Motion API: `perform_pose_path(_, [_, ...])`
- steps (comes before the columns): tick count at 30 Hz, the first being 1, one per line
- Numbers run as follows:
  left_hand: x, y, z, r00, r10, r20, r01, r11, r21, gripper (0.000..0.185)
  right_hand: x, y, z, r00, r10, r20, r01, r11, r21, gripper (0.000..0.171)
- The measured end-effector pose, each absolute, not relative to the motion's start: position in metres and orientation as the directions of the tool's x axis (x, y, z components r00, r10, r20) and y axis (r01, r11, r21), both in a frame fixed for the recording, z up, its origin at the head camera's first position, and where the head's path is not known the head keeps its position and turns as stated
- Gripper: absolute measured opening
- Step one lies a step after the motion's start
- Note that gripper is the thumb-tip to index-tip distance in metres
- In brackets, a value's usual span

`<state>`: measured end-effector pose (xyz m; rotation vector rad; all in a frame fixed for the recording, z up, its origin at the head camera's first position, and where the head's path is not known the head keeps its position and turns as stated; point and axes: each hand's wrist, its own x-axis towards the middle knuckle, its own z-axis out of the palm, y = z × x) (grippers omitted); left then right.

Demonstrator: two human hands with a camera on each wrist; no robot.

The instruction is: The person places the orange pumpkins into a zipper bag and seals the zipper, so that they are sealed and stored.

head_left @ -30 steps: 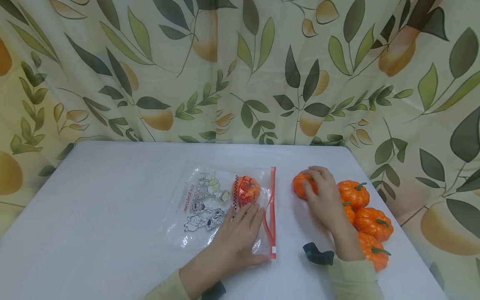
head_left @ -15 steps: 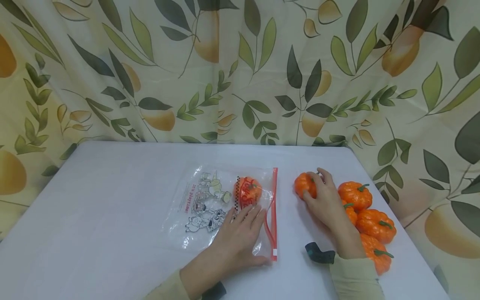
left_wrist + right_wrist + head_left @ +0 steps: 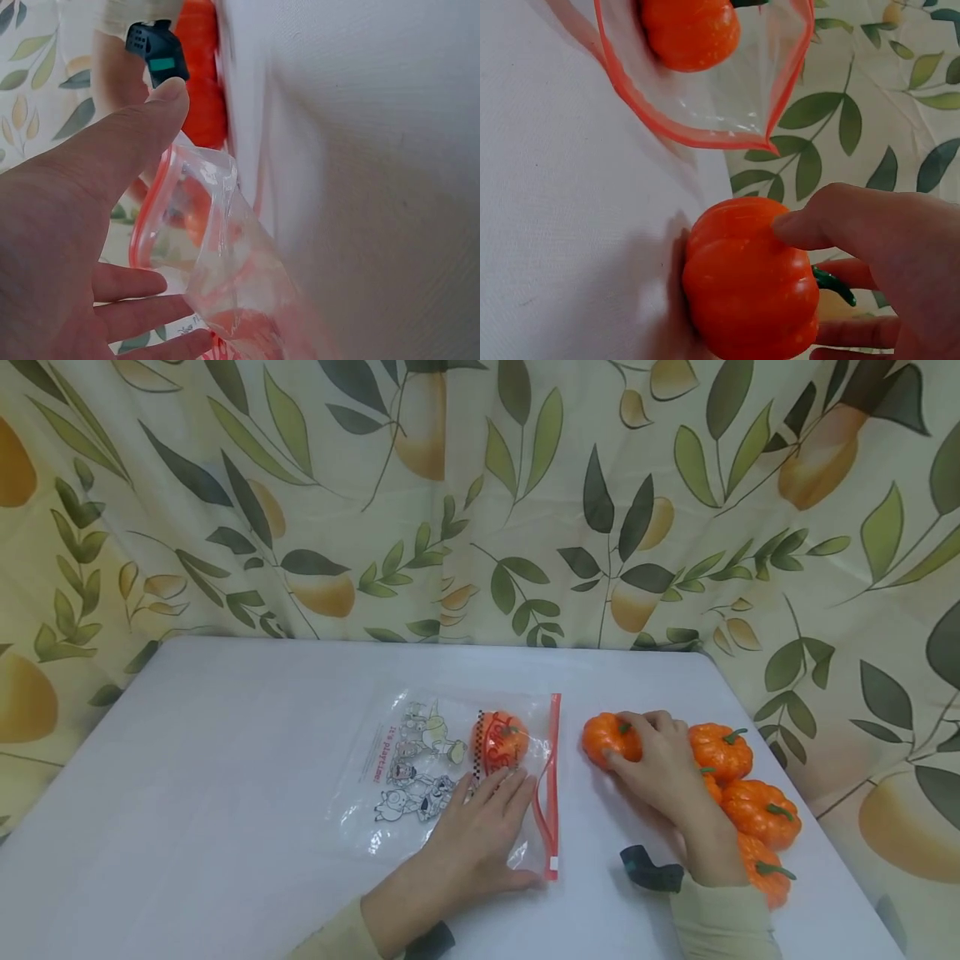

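Lying on the white table (image 3: 225, 760), a clear zip bag (image 3: 450, 777) is seen with its red opening edge turned to the right and its long axis running left to right. One small orange pumpkin (image 3: 498, 742) is held inside the bag, near the opening. The left hand (image 3: 468, 852) is laid flat on the near right corner of the bag, fingers straight and nothing grasped; in the left wrist view the mouth of the bag is seen gaping beside the thumb. To the right of the bag, just clear of its red edge, another pumpkin (image 3: 611, 739) is gripped by the right hand (image 3: 663, 772), thumb and fingers curled round it, its green stem pointing up and to the right. Four more pumpkins (image 3: 757, 810) are clustered in a row behind that hand, towards the right table edge, partly hidden by the wrist. A leaf-patterned curtain (image 3: 480, 502) is hung behind the far edge of the table.
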<state>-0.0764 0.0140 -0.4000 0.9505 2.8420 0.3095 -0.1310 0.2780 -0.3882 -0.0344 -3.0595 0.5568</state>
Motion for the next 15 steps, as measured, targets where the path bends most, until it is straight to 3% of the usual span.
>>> perform_pose_path(8, [-0.0755,0.0149,-0.3986,-0.793,0.605,-0.066,0.576,0.781,0.240,0.105,-0.1299,0.2768,-0.3847,-0.993,-0.058,-0.100,-0.007,0.894,-0.448,0.061])
perform_pose_path(15, [-0.0740,0.0148,-0.3967,-0.796,0.602,-0.064,0.572,0.782,0.247,0.103,-0.1283,0.2764,-0.3853,-0.993,-0.063,-0.105,-0.009,0.892,-0.452,0.063])
